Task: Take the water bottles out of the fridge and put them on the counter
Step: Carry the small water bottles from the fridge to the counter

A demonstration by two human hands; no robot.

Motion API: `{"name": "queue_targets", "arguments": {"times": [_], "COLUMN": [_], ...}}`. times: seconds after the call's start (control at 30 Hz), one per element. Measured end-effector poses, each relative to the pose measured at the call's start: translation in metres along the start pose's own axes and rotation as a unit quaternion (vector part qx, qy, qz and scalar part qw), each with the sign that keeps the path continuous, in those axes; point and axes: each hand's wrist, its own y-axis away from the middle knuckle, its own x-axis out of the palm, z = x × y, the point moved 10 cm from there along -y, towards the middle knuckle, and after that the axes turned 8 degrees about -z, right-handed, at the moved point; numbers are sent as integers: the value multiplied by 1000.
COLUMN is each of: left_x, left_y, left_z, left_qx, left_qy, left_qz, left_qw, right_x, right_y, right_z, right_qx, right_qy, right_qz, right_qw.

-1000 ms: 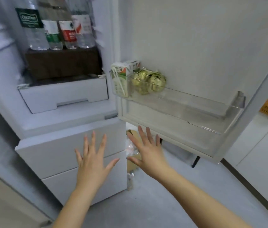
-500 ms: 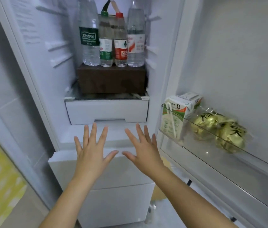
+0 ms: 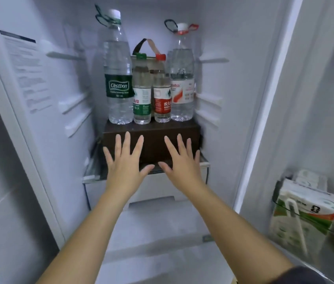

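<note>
White fridge interior point(image 3: 244, 58): a brown box point(image 3: 151, 140) carries four upright water bottles point(image 3: 150, 93) in a row along its rear edge. Both hands are empty, fingers spread, just below the bottles; left hand point(image 3: 126, 165) is nearer the tall green-labelled bottle point(image 3: 118, 78), right hand point(image 3: 182, 163) nearer the red-labelled one point(image 3: 182, 78).

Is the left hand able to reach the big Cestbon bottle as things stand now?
Probably yes. The left hand is open, spread below the Cestbon bottle, which stands at the front left of the brown box with nothing before it.
</note>
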Motion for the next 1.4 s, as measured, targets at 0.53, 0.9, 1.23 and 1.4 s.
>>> {"name": "queue_targets", "arguments": {"times": [0.53,0.9,1.23,1.4], "left_x": [-47,-61,-75,-98], "left_y": [-237,-295,-263,-262], "left_z": [-46,-38,-9,13], "left_qx": [143,60,-56,-126], "left_qy": [-32,40,386,456], "left_qz": [-155,-142,-154,-162], "left_qw": [977,987,908,866], "right_x": [18,18,18,18], "right_y": [-113,-113,-114,-115], "right_z": [-30,-32,-31,-32], "right_qx": [-52,-58,-50,-43], "right_qy": [147,143,149,156], "right_qz": [8,-4,11,15], "right_qw": [988,988,987,987]}}
